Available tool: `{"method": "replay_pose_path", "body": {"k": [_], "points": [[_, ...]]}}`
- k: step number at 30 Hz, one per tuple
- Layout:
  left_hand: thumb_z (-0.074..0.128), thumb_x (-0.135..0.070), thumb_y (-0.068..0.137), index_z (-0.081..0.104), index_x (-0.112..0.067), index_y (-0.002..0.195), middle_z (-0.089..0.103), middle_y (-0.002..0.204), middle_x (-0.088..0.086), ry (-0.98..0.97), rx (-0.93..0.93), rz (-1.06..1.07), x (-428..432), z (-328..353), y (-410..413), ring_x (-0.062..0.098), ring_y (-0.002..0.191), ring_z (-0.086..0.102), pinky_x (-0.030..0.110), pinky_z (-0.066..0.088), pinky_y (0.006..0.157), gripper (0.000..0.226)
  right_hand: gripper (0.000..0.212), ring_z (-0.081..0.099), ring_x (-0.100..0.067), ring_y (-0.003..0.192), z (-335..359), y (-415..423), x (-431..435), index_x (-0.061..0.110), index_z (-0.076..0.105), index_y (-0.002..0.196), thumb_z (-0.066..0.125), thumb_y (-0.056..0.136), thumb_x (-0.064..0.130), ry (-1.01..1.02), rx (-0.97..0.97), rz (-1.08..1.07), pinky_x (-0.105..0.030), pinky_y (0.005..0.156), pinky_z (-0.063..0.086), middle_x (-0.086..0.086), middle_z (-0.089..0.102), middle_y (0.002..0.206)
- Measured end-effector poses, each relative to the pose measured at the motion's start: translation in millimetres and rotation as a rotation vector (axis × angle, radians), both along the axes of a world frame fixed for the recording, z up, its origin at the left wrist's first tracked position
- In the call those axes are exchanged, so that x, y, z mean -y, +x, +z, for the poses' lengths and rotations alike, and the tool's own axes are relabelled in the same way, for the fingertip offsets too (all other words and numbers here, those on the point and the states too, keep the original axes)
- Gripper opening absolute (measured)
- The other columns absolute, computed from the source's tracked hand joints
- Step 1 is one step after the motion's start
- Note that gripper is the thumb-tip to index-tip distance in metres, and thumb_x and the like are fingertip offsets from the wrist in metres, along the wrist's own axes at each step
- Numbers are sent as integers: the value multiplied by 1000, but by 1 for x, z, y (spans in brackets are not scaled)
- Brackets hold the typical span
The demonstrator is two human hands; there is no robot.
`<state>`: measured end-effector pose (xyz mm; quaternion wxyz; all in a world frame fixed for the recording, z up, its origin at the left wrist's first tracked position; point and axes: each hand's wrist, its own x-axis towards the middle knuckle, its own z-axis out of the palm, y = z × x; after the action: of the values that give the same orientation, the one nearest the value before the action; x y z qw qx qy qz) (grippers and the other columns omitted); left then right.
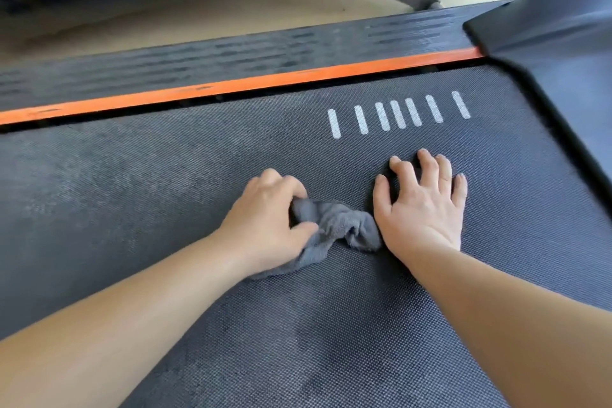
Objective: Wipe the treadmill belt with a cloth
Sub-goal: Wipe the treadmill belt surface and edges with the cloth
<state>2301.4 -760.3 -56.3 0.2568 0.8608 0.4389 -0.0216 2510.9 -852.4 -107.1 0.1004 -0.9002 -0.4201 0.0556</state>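
1. Wiping is the step I judge to be in hand. The grey cloth (pixel 344 225) sits bunched on the treadmill belt (pixel 165 175), about mid-width and towards the motor cover (pixel 546 36) end.
2. On my view the left hand (pixel 268 219) grips the cloth's left end, with fingers curled over the top and the thumb pressed into the near fold. More fabric trails out from under the palm towards the camera.
3. The right hand (pixel 424 205) lies flat on the belt, fingers (pixel 427 162) spread, and holds nothing. Its thumb-side edge touches the cloth's right end. I read it as a brace.
4. White stripes (pixel 397 114) are printed on the belt just beyond the right fingertips. The orange strip (pixel 231 86) runs along the far side, apart from both hands.
5. I see duller patches on the belt to the left and near the camera. I cannot tell whether they are dust or damp.
6. The next move, as I judge it, calls for pressing the cloth down and drawing it along the textured belt. It should be opened out rather than wadded, so more fabric meets the surface. A stroke to the right would need the right hand lifted clear.
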Motion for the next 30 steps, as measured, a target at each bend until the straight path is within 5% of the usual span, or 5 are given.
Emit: {"method": "replay_pose_path", "body": {"k": [3,8,14,27,30], "points": [[66,-40,92,55,-35,87,48,106,-18,-2,14,-103,7,6,8,7,104,39,38,36,101,13,50,6,-24,154,1,-1,0,40,43,143,28,100,61,-8,1,-3,-51,125,1,0,23,164],[64,-26,93,54,-30,85,60,77,-11,-95,210,-93,-28,44,38,0,63,51,14,37,56,14,52,6,-24,155,2,-1,-1,40,42,144,27,100,61,-10,1,-5,-51,125,0,0,23,165],[69,-15,90,58,-14,123,50,128,5,535,160,0,-72,32,49,30,113,49,46,47,91,35,52,4,-24,155,2,0,0,40,41,145,25,100,61,-20,-3,4,-51,125,0,1,22,164],[9,-46,104,1,-12,163,-8,171,7,310,-153,93,-42,-45,90,25,156,-15,44,-6,126,69,53,3,-23,155,4,-1,-1,41,42,145,26,99,62,-14,-11,-1,-50,125,-3,2,22,165],[9,-46,107,-7,-18,162,-18,169,0,309,-114,-378,-12,-37,84,16,152,-26,41,-12,125,65,51,3,-23,155,4,0,-3,39,46,141,27,99,61,-31,-14,-1,-50,125,-3,1,21,166]]}}
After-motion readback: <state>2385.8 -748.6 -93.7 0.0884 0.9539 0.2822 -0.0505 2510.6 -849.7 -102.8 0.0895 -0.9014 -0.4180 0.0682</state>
